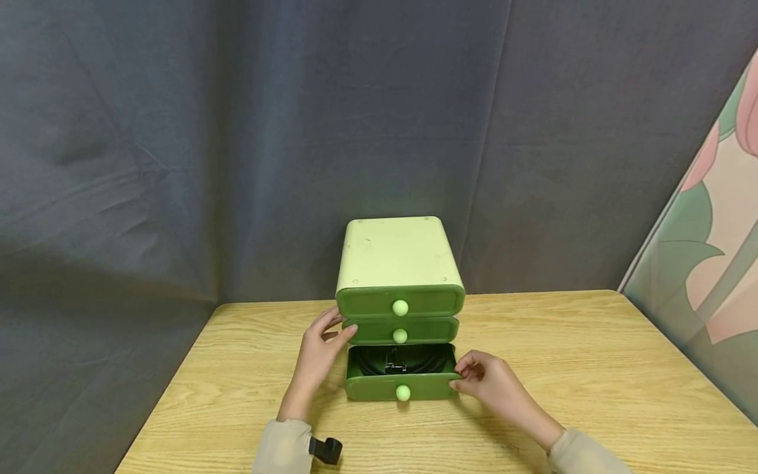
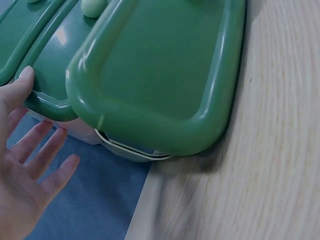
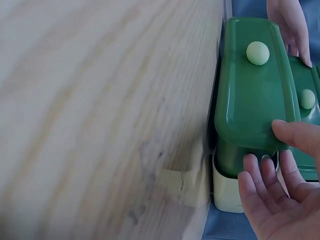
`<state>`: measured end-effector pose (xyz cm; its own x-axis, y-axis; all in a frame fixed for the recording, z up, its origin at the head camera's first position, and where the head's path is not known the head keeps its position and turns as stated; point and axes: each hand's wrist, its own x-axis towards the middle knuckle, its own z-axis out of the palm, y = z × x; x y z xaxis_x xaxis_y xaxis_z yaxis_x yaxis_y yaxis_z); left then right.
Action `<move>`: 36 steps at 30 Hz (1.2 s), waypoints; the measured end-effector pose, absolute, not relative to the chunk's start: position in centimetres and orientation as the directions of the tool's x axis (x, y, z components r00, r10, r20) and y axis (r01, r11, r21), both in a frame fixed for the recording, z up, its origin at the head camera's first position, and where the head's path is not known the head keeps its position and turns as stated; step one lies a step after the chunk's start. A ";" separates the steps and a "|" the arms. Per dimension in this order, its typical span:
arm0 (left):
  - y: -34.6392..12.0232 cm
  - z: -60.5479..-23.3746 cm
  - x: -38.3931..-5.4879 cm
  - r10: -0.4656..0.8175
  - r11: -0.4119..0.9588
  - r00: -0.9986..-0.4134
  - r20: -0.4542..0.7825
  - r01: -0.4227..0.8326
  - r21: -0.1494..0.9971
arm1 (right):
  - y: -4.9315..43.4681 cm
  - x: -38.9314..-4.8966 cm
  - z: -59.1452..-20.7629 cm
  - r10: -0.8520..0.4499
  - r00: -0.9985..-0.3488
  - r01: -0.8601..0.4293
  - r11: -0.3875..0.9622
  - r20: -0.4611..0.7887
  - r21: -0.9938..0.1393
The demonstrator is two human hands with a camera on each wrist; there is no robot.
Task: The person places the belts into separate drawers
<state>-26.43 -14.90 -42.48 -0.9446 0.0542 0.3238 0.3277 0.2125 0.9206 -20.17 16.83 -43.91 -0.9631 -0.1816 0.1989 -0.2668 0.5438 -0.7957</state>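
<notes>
A small green cabinet (image 1: 397,253) has three drawers with pale round knobs. Its bottom drawer (image 1: 376,390) is pulled out; inside lies a coiled black cable (image 1: 370,366) with a dark fitting, its kind unclear. My left hand (image 1: 316,352) holds the cabinet's left side, thumb on the front of the middle drawer (image 1: 379,332) and fingers along the side. With my right hand (image 1: 488,382) I pinch the right end of the bottom drawer, thumb on its front and fingers behind, as the right wrist view confirms. The top drawer (image 1: 361,303) is closed.
The cabinet stands on a wood-grain table (image 1: 592,368). Behind it hangs a dark grey curtain (image 1: 367,118). At the right is a flower-patterned panel (image 1: 710,263). A black strap piece (image 1: 326,451) sits at my left cuff.
</notes>
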 end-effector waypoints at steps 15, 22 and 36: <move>-14.9 -42.8 -26.5 0.056 0.222 -0.949 0.311 0.316 0.922 | 16.1 -22.6 -44.0 -0.027 -0.992 -0.118 0.540 0.123 -0.834; -14.9 -42.9 -26.6 0.062 0.228 -0.944 0.323 0.328 0.917 | 16.1 -23.5 -43.9 0.024 -0.990 -0.098 0.570 0.136 -0.816; -15.0 -42.8 -26.5 0.060 0.212 -0.944 0.324 0.329 0.920 | 15.3 -24.7 -44.0 0.026 -0.994 -0.077 0.552 0.110 -0.830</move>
<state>-26.47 -14.99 -42.81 -0.9441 0.0597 0.3242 0.3293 0.2119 0.9201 -24.66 15.34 -44.02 -0.9936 0.0264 0.1102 -0.0774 0.5524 -0.8300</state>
